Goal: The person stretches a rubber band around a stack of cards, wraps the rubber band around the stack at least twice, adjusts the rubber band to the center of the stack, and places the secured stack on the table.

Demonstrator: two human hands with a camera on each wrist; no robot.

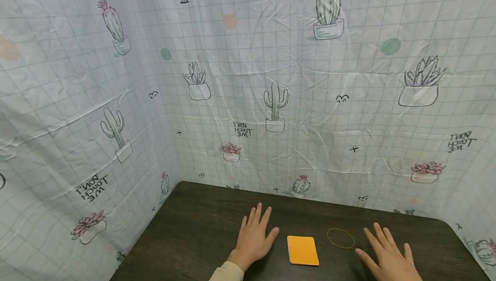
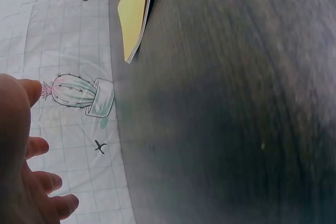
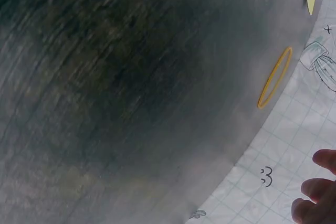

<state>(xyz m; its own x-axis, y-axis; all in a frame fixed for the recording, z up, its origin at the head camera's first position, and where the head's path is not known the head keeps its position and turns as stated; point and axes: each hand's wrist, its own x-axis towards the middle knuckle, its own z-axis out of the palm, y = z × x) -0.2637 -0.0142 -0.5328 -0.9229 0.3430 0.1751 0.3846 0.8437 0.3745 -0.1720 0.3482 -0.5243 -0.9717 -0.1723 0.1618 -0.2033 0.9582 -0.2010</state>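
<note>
Right hand [image 1: 389,256] and left hand [image 1: 254,236], empty grips splayed, flank a pad [image 1: 303,251] and loop [image 3: 270,80].

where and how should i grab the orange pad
Probably pinch its left and right edges, bringing the left hand in from the pad's left and above. The orange pad lies flat, so its thin sides seem the only good purchase; nothing shows between it and that hand, while the yellow band lies off its right side.
</note>
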